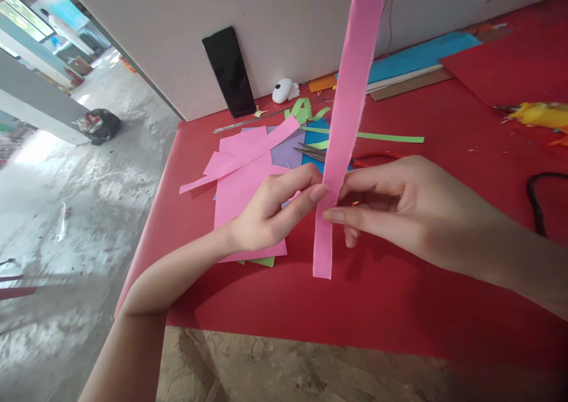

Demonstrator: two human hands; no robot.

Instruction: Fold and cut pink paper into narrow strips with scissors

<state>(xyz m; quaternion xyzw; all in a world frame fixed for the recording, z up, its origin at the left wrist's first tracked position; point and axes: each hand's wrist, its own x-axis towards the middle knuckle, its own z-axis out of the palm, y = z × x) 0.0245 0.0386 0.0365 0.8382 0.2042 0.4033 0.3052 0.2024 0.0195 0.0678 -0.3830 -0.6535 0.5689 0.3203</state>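
A long pink paper strip (350, 94) stands nearly upright in front of me, its top running out of the picture and its lower end hanging just above the red table cover (377, 295). My left hand (270, 212) pinches the strip from the left with thumb and forefinger. My right hand (399, 206) pinches it from the right at about the same height. Behind the hands lies a pile of pink paper sheets (242, 183) with another pink strip (248, 156) across it, and a pair of scissors (317, 151) with red handles.
Green paper strips (381, 136) and a green curl (304, 111) lie further back. A black phone (229, 71) leans on the wall beside a small white object (283, 90). Blue and brown sheets (417, 58) are stacked at the back right, a yellow thing (539, 115) and a black cord (536, 203) at right.
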